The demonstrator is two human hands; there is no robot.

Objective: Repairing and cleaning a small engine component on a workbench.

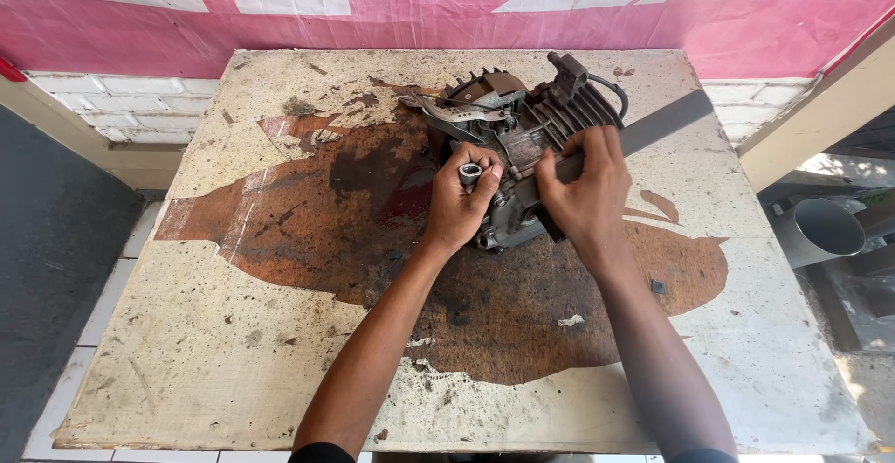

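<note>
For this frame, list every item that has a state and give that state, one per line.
small engine: lying on the table, partly stripped, cooling fins exposed.
metal socket: gripped in the left hand, open end up.
flat grey bar: lying across the engine, pressed by the right hand.
table: top worn, paint peeling, oil-stained.
grey pipe: lying beside the table, open end showing.

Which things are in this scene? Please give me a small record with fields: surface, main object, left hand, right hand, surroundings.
surface: worn table with peeling paint and dark oil stains
main object: small engine with cooling fins, lying on the table
left hand: left hand holds a small metal socket against the engine
right hand: right hand grips a long flat dark bar that lies across the engine
surroundings: pink banner behind; grey pipe at right
</note>
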